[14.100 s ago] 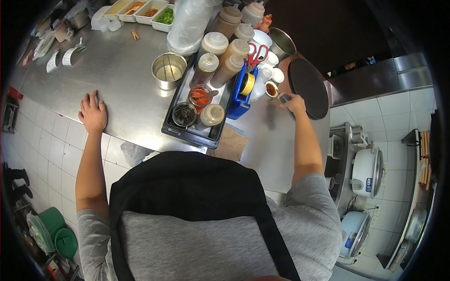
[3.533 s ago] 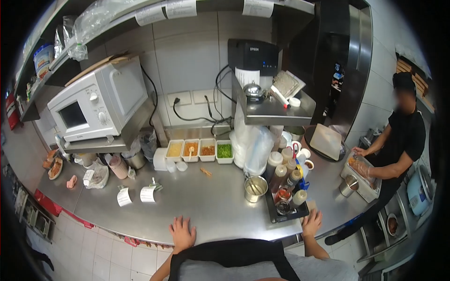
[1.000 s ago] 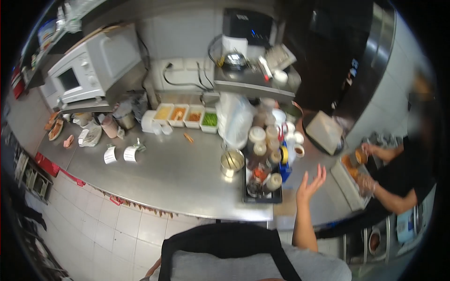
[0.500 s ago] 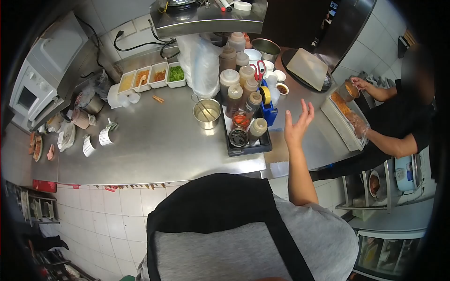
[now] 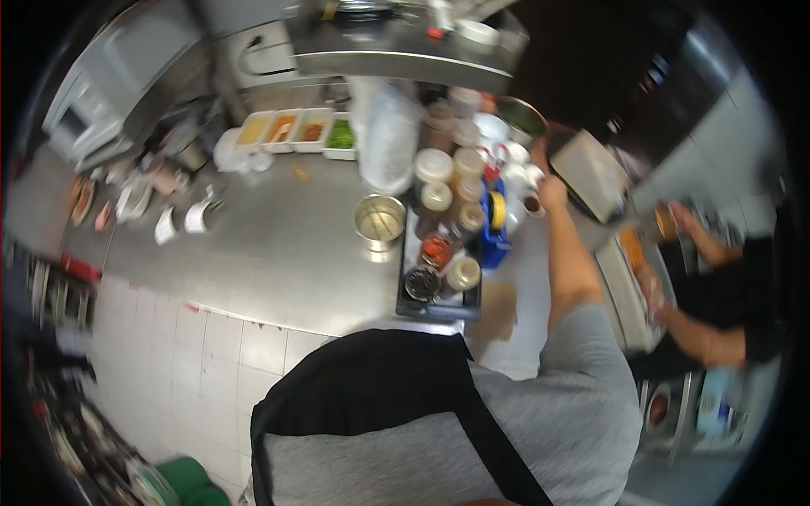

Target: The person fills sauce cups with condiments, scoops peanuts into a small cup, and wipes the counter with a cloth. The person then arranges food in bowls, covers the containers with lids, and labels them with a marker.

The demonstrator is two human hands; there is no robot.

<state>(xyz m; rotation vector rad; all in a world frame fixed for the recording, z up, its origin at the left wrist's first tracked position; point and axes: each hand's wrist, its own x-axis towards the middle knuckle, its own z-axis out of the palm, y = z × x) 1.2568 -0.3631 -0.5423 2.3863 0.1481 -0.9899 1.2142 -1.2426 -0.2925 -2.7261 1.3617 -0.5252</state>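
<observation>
My right arm stretches forward over the counter, and my right hand (image 5: 552, 192) is beside the small sauce cup (image 5: 533, 205) and the white cups (image 5: 521, 175). Motion blurs its fingers, so any hold is hard to make out. Left of it stand a blue tape dispenser (image 5: 496, 223) with yellow tape, red scissors (image 5: 493, 160) and a black tray (image 5: 439, 309) of squeeze bottles, a red sauce jar (image 5: 436, 251) and a dark jar (image 5: 423, 283). My left hand is out of view.
A co-worker's gloved hand (image 5: 650, 291) is at a food container (image 5: 626, 295) on the right; their other hand holds a cup (image 5: 666, 223). A metal pot (image 5: 380, 221), topping trays (image 5: 312, 129) and an overhead shelf (image 5: 405, 63) lie ahead.
My right hand, earlier raised with spread fingers, has reached forward to the small cups. The camera view has shifted, and the co-worker's cup has moved away from the container.
</observation>
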